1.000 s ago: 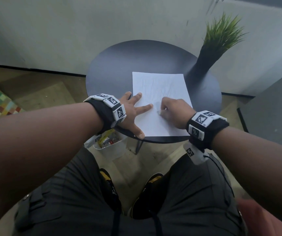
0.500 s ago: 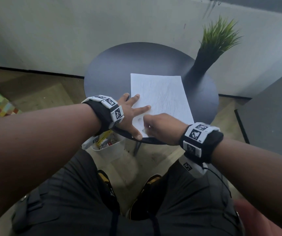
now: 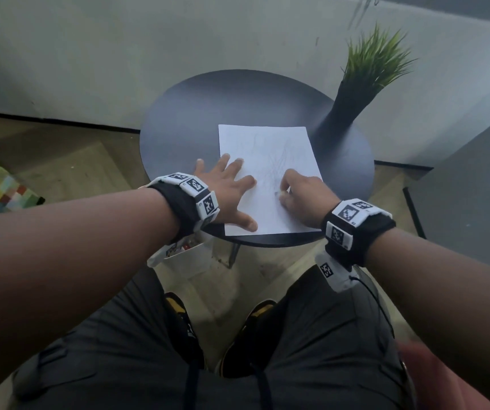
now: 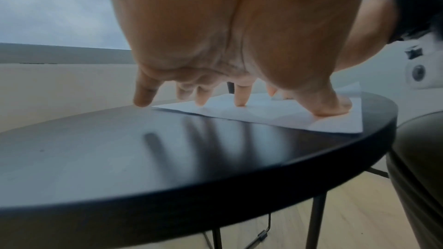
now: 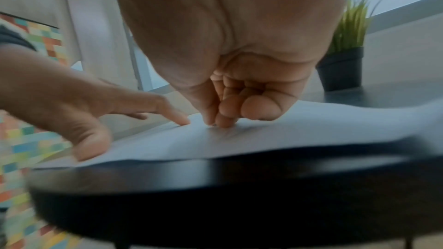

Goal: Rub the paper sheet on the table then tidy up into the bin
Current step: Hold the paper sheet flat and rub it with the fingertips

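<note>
A white paper sheet [image 3: 267, 176] is lying flat on the round dark table [image 3: 196, 113], toward its near right part, with its near edge reaching almost to the table's rim. Faint grey pencil-like scribbles are showing across its middle, and slight creases are rippling its surface. A white bin [image 3: 190, 257] is standing on the floor under the table's near left edge, holding some colourful scraps.

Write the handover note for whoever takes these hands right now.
Left hand: fingers spread, pressing the paper sheet flat on the round table.
Right hand: fingers curled, pinching something small against the sheet; what it is cannot be told.
Done: rubbing under way, faint grey marks show.
Left: finish rubbing, then tidy into the white bin under the table's near edge.
</note>
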`<state>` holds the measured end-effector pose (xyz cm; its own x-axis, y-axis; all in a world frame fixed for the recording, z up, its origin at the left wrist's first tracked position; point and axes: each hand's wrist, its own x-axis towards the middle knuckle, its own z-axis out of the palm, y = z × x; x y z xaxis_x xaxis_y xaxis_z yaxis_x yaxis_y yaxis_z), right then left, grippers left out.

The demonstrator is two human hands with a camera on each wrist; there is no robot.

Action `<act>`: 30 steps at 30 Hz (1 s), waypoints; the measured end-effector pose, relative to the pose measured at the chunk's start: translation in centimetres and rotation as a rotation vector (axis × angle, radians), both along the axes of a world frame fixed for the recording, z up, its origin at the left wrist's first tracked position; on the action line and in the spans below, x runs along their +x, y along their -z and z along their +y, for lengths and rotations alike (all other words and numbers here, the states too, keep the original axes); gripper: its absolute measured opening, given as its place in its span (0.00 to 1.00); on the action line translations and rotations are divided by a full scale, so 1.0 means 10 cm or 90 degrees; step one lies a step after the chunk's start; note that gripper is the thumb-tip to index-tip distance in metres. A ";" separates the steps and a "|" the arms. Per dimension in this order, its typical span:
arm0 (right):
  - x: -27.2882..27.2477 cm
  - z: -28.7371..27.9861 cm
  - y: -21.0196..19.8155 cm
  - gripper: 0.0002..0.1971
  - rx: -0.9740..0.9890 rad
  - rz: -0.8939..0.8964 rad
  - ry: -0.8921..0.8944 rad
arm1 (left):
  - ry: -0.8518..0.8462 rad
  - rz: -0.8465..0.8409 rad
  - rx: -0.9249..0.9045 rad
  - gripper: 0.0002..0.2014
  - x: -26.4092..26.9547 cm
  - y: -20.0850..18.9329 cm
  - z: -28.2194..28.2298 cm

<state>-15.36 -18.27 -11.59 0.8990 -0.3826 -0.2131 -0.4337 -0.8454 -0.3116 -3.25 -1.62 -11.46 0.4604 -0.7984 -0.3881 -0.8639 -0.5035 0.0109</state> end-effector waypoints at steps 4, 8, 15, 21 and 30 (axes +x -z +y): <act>-0.14 0.38 -0.06 0.06 -0.003 0.025 -0.240 | 0.038 0.007 -0.006 0.52 0.06 0.01 0.00; -0.03 0.10 -0.14 0.07 0.005 0.037 -0.136 | 0.053 -0.003 0.002 0.55 0.07 0.00 -0.04; -0.14 0.48 -0.03 0.05 -0.014 0.013 -0.244 | 0.055 0.020 0.063 0.54 0.10 -0.05 -0.07; -0.11 0.08 -0.03 0.06 -0.091 0.013 -0.060 | 0.055 0.004 0.072 0.54 0.10 -0.07 -0.10; -0.13 0.04 -0.06 0.07 -0.068 0.013 0.018 | 0.070 -0.014 0.098 0.52 0.09 -0.12 -0.17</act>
